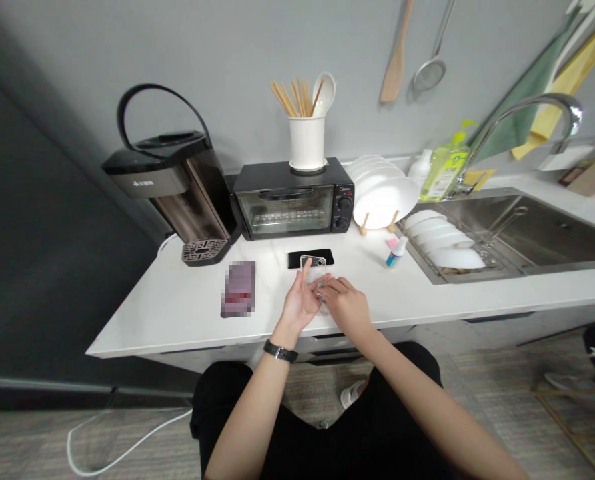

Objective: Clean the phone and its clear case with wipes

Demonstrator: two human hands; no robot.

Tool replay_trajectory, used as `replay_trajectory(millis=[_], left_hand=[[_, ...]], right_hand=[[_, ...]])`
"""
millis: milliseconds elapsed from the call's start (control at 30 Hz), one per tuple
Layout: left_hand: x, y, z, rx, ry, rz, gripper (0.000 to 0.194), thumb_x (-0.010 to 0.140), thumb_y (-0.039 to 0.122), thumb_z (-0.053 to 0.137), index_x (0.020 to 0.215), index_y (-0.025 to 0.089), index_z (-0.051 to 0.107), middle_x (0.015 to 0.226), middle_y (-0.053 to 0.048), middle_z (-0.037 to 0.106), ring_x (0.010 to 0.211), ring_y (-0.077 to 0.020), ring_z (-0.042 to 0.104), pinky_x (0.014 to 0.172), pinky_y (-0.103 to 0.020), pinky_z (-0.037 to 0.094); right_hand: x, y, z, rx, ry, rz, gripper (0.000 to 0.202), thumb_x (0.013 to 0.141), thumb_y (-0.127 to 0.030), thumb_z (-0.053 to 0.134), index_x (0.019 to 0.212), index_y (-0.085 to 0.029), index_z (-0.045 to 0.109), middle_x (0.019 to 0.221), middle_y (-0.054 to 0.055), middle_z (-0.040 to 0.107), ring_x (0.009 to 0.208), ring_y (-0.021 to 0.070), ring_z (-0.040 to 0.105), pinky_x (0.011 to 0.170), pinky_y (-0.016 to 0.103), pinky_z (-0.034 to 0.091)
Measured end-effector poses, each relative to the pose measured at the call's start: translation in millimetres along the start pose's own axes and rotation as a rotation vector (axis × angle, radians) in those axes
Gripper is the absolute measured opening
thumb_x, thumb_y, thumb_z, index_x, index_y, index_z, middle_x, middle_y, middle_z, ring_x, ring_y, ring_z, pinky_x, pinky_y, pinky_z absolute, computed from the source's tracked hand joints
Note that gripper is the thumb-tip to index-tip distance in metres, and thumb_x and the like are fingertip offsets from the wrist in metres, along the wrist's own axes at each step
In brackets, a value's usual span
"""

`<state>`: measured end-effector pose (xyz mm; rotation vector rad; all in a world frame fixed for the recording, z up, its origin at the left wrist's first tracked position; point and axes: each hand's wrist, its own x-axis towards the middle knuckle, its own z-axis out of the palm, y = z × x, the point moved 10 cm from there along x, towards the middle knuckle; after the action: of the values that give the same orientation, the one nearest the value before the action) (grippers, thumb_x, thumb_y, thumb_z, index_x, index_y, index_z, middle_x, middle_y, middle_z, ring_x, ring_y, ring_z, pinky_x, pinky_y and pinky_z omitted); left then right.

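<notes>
clear phone case, tilted up above the counter edge, beside black phone

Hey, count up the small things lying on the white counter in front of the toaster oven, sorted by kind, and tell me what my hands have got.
Clear plastic phone case, held by left hand and right hand: 1
Black smartphone: 1
Purple flat packet: 1
Small white bottle with blue cap: 1
Total: 4

Person's forearms bare, no sleeves visible. Left hand and right hand ungloved. Black wristwatch with dark band on left wrist. Black trousers at 6 o'clock.
</notes>
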<state>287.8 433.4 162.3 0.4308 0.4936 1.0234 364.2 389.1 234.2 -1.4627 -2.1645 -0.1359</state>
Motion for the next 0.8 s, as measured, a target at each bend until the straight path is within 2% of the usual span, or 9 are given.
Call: replay_trajectory(millis=[100, 233, 333, 433, 500, 567, 667, 733, 800], left_hand=[[-1, -3, 1.5, 0.033, -0.011, -0.036, 0.058, 0.110, 0.052, 0.042, 0.166, 0.038, 0.036, 0.094, -0.004, 0.069, 0.073, -0.0148, 0.065, 0.074, -0.027, 0.051], [-2, -8, 0.6, 0.049, 0.006, -0.084, 0.059, 0.108, 0.053, 0.045, 0.164, 0.037, 0.037, 0.094, -0.005, 0.067, 0.077, -0.0179, 0.068, 0.077, -0.031, 0.055], [0, -12, -6.1, 0.046, 0.059, -0.122, 0.054, 0.110, 0.052, 0.039, 0.161, 0.034, 0.040, 0.091, -0.005, 0.069, 0.080, -0.0191, 0.070, 0.076, -0.030, 0.055], [1, -12, -10.0, -0.005, 0.072, -0.124, 0.047, 0.110, 0.049, 0.042, 0.151, 0.029, 0.052, 0.086, -0.004, 0.070, 0.077, -0.0173, 0.070, 0.075, -0.027, 0.056], [2, -9, -10.4, -0.076, 0.060, -0.093, 0.043, 0.111, 0.043, 0.042, 0.148, 0.025, 0.056, 0.087, -0.003, 0.072, 0.075, -0.0144, 0.070, 0.076, -0.024, 0.056], [1, -5, -8.5, -0.115, 0.032, -0.063, 0.045, 0.112, 0.039, 0.041, 0.153, 0.025, 0.053, 0.094, -0.003, 0.074, 0.079, -0.0130, 0.072, 0.079, -0.023, 0.056], [-2, -4, -2.5, -0.051, -0.021, -0.068, 0.058, 0.109, 0.046, 0.047, 0.165, 0.032, 0.039, 0.113, -0.008, 0.077, 0.101, -0.0202, 0.076, 0.088, -0.030, 0.058], [-4, -4, 0.3, 0.007, -0.031, -0.061, 0.067, 0.106, 0.053, 0.051, 0.168, 0.036, 0.031, 0.123, -0.013, 0.075, 0.117, -0.0264, 0.074, 0.092, -0.035, 0.057], [-4, -2, 2.1, 0.038, -0.023, -0.036, 0.070, 0.106, 0.057, 0.050, 0.169, 0.037, 0.028, 0.128, -0.015, 0.073, 0.123, -0.0281, 0.071, 0.095, -0.036, 0.056]], right_hand=[[18, 12, 1, 0.000, 0.073, 0.052, 0.018, 0.099, -0.014, 0.064, 0.105, -0.023, 0.079, 0.105, 0.010, 0.078, 0.102, 0.0277, 0.065, 0.070, 0.035, 0.051], [44, 23, 3, 0.090, 0.165, 0.099, 0.023, 0.101, -0.015, 0.061, 0.110, -0.025, 0.079, 0.102, 0.009, 0.078, 0.099, 0.0258, 0.066, 0.075, 0.034, 0.052], [57, 22, 6, 0.209, 0.207, 0.107, 0.025, 0.102, -0.016, 0.060, 0.115, -0.024, 0.079, 0.107, 0.007, 0.079, 0.100, 0.0251, 0.069, 0.082, 0.035, 0.056], [60, 14, 10, 0.303, 0.197, 0.086, 0.027, 0.101, -0.015, 0.059, 0.115, -0.024, 0.080, 0.111, 0.007, 0.080, 0.101, 0.0248, 0.072, 0.089, 0.037, 0.058], [52, 5, 13, 0.341, 0.164, 0.062, 0.028, 0.101, -0.014, 0.059, 0.113, -0.024, 0.081, 0.113, 0.008, 0.080, 0.103, 0.0245, 0.073, 0.092, 0.037, 0.059], [37, -4, 15, 0.369, 0.124, 0.034, 0.028, 0.102, -0.014, 0.058, 0.111, -0.024, 0.082, 0.112, 0.008, 0.080, 0.101, 0.0235, 0.075, 0.093, 0.036, 0.060], [6, -18, 13, 0.423, 0.090, -0.027, 0.025, 0.103, -0.015, 0.058, 0.112, -0.024, 0.081, 0.108, 0.007, 0.081, 0.098, 0.0224, 0.076, 0.090, 0.035, 0.061], [-13, -25, 11, 0.451, 0.069, -0.071, 0.023, 0.104, -0.017, 0.059, 0.113, -0.024, 0.080, 0.107, 0.006, 0.081, 0.098, 0.0220, 0.076, 0.089, 0.035, 0.062], [-25, -27, 9, 0.424, 0.036, -0.095, 0.022, 0.104, -0.019, 0.060, 0.112, -0.025, 0.079, 0.107, 0.006, 0.080, 0.096, 0.0216, 0.076, 0.086, 0.034, 0.062]])
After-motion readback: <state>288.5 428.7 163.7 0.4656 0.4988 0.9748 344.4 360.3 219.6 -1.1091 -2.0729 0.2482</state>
